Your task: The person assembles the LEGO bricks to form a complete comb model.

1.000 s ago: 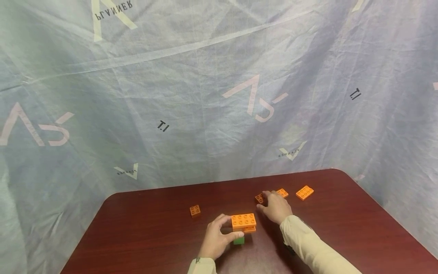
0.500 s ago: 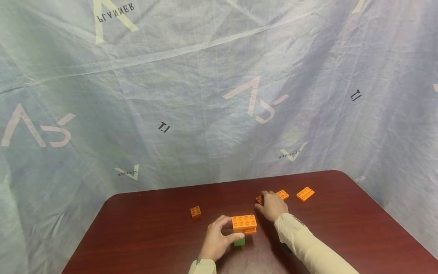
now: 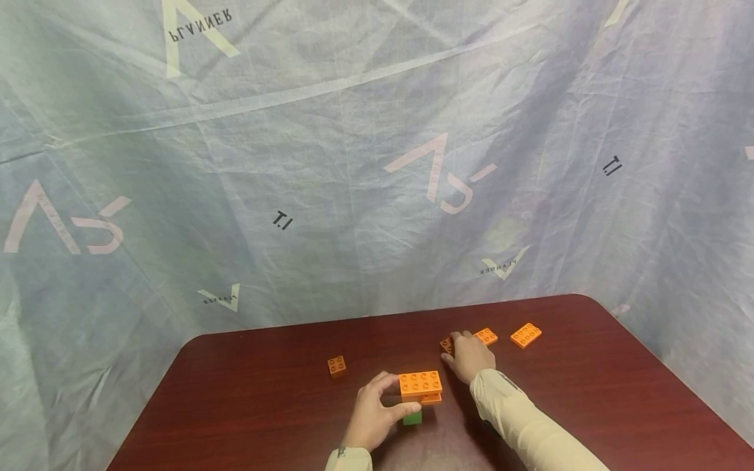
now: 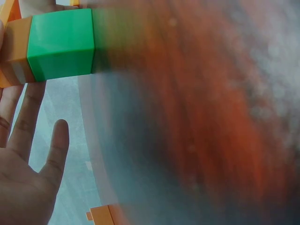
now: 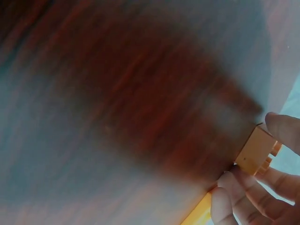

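Gripping a brown brick (image 5: 255, 150), right sleeve (image 3: 518, 413) shifted left, block stack (image 3: 421, 387) unmoved.

I see the surface (image 3: 265, 405) across the bottom of my head view as grained, glossy wood or a lookalike. Above it, the curtain (image 3: 330, 163) is wrinkled matt cloth; the lower-right sleeve (image 3: 518, 412) is matt fabric. The lower-centre stack (image 3: 420, 386) is smooth plastic, its green block (image 4: 63, 44) glossy at my left wrist view's upper left. At my right wrist view's right edge, the brown block (image 5: 255, 151) is smooth plastic.
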Action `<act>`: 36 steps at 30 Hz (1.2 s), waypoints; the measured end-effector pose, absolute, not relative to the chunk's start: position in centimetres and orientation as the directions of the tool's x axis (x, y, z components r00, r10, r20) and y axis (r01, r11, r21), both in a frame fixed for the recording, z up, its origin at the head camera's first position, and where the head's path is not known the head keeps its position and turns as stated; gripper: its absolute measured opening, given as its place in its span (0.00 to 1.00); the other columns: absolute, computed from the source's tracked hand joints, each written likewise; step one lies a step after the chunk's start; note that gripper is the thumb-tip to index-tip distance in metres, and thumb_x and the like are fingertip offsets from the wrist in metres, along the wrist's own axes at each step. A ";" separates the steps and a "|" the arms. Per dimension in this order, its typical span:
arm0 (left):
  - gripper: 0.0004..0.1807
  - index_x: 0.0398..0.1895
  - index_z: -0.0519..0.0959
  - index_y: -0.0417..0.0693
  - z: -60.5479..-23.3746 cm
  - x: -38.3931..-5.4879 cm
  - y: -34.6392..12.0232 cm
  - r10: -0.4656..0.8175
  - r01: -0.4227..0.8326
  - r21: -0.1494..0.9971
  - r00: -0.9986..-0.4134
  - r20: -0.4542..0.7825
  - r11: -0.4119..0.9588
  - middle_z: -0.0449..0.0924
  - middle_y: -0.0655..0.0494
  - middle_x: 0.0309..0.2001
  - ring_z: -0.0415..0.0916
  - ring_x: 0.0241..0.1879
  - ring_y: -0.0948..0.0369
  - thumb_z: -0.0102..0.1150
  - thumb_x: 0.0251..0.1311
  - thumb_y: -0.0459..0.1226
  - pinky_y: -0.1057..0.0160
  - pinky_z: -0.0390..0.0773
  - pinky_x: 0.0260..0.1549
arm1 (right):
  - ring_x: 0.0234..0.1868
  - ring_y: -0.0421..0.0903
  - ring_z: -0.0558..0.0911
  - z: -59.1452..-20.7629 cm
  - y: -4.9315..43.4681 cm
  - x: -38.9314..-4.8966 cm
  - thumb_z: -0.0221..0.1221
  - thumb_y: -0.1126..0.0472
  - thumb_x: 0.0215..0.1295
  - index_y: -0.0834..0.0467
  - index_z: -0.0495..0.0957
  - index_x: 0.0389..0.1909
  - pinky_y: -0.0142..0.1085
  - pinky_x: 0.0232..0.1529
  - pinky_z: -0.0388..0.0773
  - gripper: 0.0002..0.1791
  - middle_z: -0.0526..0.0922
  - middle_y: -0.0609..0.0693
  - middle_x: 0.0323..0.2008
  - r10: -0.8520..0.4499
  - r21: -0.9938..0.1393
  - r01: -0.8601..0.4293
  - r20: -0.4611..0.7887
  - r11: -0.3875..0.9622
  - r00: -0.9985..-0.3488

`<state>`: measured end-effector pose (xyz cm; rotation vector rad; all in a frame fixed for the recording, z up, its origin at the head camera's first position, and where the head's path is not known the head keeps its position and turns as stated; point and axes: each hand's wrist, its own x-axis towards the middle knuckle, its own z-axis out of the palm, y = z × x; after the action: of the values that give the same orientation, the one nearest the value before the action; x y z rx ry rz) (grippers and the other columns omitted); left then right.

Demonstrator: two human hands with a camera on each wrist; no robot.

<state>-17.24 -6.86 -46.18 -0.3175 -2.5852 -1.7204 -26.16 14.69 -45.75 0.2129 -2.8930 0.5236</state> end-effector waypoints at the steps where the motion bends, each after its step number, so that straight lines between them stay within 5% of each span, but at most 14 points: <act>1: 0.24 0.53 0.84 0.47 -46.2 -17.2 -6.9 0.158 0.180 0.911 -0.979 0.129 0.371 0.81 0.59 0.47 0.82 0.47 0.53 0.79 0.52 0.41 0.51 0.84 0.43 | 0.41 0.62 0.84 -45.8 14.7 -26.1 0.72 0.57 0.60 0.68 0.80 0.53 0.56 0.38 0.83 0.24 0.82 0.64 0.42 -0.112 -0.328 -0.181 0.220 0.927 -0.969; 26: 0.23 0.52 0.84 0.48 -46.3 -17.3 -6.9 0.162 0.189 0.907 -0.977 0.136 0.377 0.81 0.59 0.46 0.81 0.47 0.54 0.79 0.52 0.42 0.52 0.84 0.42 | 0.44 0.60 0.83 -44.2 15.7 -24.5 0.73 0.65 0.54 0.60 0.84 0.55 0.53 0.37 0.83 0.24 0.82 0.62 0.47 -0.202 -0.395 -0.262 0.187 0.880 -0.961; 33: 0.22 0.51 0.85 0.49 -46.3 -17.3 -6.9 0.167 0.200 0.911 -0.975 0.148 0.360 0.81 0.60 0.45 0.82 0.46 0.54 0.79 0.52 0.41 0.55 0.85 0.40 | 0.54 0.67 0.80 -42.9 16.0 -23.7 0.71 0.67 0.54 0.60 0.84 0.55 0.57 0.43 0.82 0.24 0.79 0.69 0.57 -0.251 -0.410 -0.310 0.193 0.858 -0.949; 36: 0.23 0.51 0.85 0.49 -46.3 -17.3 -6.9 0.164 0.201 0.908 -0.975 0.149 0.368 0.81 0.60 0.46 0.82 0.47 0.54 0.79 0.52 0.41 0.53 0.84 0.42 | 0.48 0.62 0.83 -42.3 16.0 -23.3 0.72 0.67 0.54 0.59 0.84 0.55 0.52 0.37 0.82 0.24 0.81 0.65 0.54 -0.261 -0.409 -0.324 0.204 0.853 -0.944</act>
<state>-17.28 -6.85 -46.32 -0.3432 -2.5708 -1.7139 -23.28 16.05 -42.34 0.4583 -2.8868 0.6753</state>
